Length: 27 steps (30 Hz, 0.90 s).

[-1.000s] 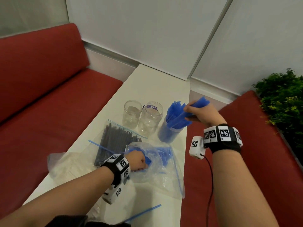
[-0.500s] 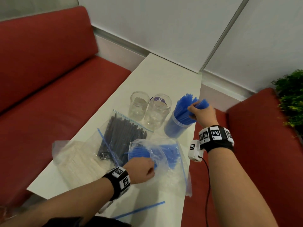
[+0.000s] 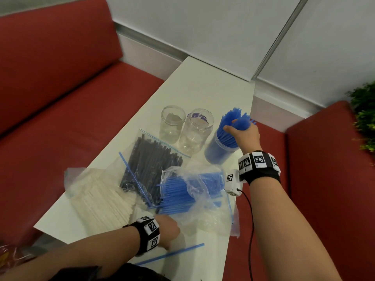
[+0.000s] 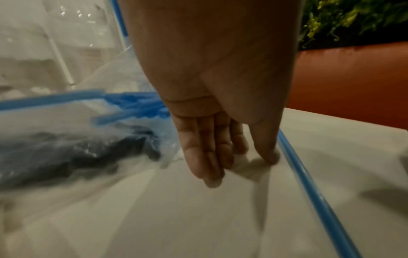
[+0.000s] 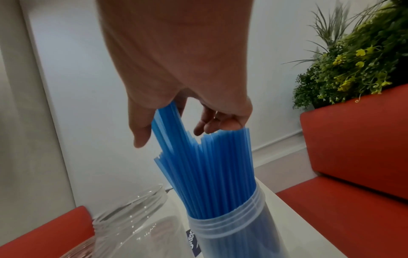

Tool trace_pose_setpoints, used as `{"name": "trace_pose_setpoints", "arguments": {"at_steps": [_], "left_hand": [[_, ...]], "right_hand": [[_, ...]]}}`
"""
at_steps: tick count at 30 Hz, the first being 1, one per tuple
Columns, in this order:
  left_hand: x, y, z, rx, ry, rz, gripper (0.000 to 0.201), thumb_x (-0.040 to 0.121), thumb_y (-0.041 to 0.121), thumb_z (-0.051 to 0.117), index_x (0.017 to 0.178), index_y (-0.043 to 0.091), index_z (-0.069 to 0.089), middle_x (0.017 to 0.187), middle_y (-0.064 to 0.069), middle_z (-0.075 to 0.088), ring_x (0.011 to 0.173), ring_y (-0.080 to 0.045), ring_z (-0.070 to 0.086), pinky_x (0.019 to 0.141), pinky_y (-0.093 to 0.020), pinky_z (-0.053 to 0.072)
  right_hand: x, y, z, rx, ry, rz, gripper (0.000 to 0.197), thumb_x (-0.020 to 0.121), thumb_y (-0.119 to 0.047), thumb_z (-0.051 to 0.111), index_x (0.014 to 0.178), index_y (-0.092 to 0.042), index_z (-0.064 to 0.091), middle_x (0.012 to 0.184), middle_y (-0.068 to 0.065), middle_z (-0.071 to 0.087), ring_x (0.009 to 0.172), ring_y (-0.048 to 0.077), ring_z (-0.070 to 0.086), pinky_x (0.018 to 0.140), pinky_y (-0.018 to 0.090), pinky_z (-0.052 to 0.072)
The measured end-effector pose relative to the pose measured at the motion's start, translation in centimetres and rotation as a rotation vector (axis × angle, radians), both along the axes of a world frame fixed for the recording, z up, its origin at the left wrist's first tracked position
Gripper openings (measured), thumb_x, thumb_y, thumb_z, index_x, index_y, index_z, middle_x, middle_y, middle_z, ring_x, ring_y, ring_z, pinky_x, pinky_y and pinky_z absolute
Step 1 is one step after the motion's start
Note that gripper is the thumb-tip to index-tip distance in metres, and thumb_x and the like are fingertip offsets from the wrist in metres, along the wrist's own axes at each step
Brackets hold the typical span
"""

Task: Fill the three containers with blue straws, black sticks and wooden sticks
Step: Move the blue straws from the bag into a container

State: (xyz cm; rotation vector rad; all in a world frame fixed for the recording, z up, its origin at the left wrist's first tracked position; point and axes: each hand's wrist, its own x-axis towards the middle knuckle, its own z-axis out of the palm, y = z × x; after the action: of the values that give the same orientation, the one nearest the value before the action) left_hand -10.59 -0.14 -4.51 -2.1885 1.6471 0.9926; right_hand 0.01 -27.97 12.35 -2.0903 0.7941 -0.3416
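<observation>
My right hand [image 3: 241, 129] is on top of the blue straws [image 5: 212, 167] that stand in the translucent container [image 3: 218, 151]; thumb and curled fingers [image 5: 207, 125] grip a small bundle of them. Two clear jars [image 3: 172, 124] [image 3: 195, 132] stand empty to its left. My left hand [image 4: 243, 165] points straight fingers down onto the white table [image 4: 198, 218], just beside one loose blue straw [image 4: 309, 183], and holds nothing. Zip bags lie between the hands: black sticks [image 3: 150, 161], blue straws [image 3: 188, 189], wooden sticks [image 3: 101, 199].
The narrow table [image 3: 203, 88] runs between two red benches [image 3: 60, 138] [image 3: 324, 179]. A green plant [image 3: 365, 122] stands at the far right. White wall panels close off the table's far end. A cable hangs from my right wrist.
My left hand came out of the blue straw bag and moved back to the near table edge by the loose straw. My right hand lowered its bundle of straws into the container.
</observation>
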Motion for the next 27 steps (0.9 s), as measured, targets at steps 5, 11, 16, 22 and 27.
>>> {"name": "trace_pose_setpoints", "arguments": {"at_steps": [5,11,16,22,27], "left_hand": [[-0.2,0.5,-0.5,0.015,0.04,0.073,0.023,0.093,0.009,0.048,0.108,0.0,0.064,0.109,-0.021,0.066,0.096,-0.039,0.064,0.085,-0.049,0.055],[-0.8,-0.3,-0.9,-0.115,0.083,0.113,0.056,0.097,0.056,0.044,0.116,0.004,0.056,0.114,-0.019,0.062,0.101,-0.039,0.061,0.082,-0.047,0.048],[-2.6,-0.5,-1.6,-0.101,0.073,0.053,0.033,0.098,0.024,0.05,0.122,0.001,0.052,0.119,-0.021,0.058,0.102,-0.039,0.057,0.079,-0.047,0.046],[-1.9,-1.0,1.1,0.02,0.114,0.088,0.031,0.092,0.012,0.054,0.121,0.0,0.055,0.115,-0.021,0.061,0.1,-0.04,0.061,0.077,-0.044,0.049],[1.9,-1.4,5.8,0.015,0.272,0.186,0.025,0.096,0.022,0.051,0.114,0.006,0.06,0.112,-0.017,0.063,0.099,-0.034,0.059,0.076,-0.036,0.044]], "right_hand": [[-0.3,0.6,0.4,-0.138,-0.364,-0.054,0.033,0.083,-0.035,0.074,0.113,-0.037,0.06,0.115,0.0,0.059,0.111,0.018,0.055,0.102,0.044,0.046],[0.7,0.5,-1.9,-0.502,-0.116,0.062,0.048,0.108,-0.039,0.036,0.147,-0.014,0.046,0.153,0.009,0.044,0.147,0.031,0.03,0.123,0.051,0.015],[0.5,0.3,-4.1,-0.608,0.329,0.193,0.073,0.104,-0.059,0.027,0.162,-0.019,0.009,0.169,0.008,0.003,0.155,0.032,-0.008,0.123,0.054,-0.008],[0.6,0.2,-2.8,-0.556,0.155,0.042,0.065,0.102,-0.063,0.027,0.158,-0.045,-0.002,0.169,0.003,-0.004,0.153,0.039,-0.013,0.115,0.066,-0.011],[0.6,0.0,-4.0,-0.476,0.292,0.117,0.051,0.107,-0.054,0.021,0.157,-0.047,0.02,0.17,-0.003,0.005,0.155,0.034,-0.007,0.12,0.065,-0.001]]}}
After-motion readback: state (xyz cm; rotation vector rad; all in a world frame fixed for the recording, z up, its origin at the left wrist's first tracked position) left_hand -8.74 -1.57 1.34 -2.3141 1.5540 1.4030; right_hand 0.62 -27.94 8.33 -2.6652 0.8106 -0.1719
